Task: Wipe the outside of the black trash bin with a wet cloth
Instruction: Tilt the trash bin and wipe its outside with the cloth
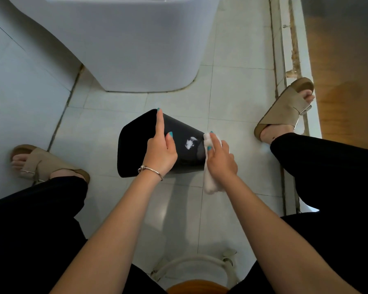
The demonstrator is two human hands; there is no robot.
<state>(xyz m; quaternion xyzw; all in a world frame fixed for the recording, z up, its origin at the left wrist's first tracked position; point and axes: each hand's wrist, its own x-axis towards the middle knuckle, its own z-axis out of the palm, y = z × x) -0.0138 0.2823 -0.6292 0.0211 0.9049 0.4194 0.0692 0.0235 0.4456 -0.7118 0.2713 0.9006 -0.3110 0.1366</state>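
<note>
The black trash bin [134,145] lies tipped on its side on the tiled floor, its wider end toward the left and its narrower base toward the right. My left hand [160,149] rests on top of the bin with the index finger stretched along its wall and the thumb out. My right hand [220,158] holds a white cloth [209,183] against the bin's narrow right end; part of the cloth hangs below the hand. A pale shiny patch [190,142] shows on the bin's side between my hands.
A white toilet base [125,49] stands just beyond the bin. My sandalled feet [285,111] flank it left [43,164] and right. A raised door sill [289,60] runs along the right, with wooden floor beyond. A white rounded object with an orange part [196,274] sits below my arms.
</note>
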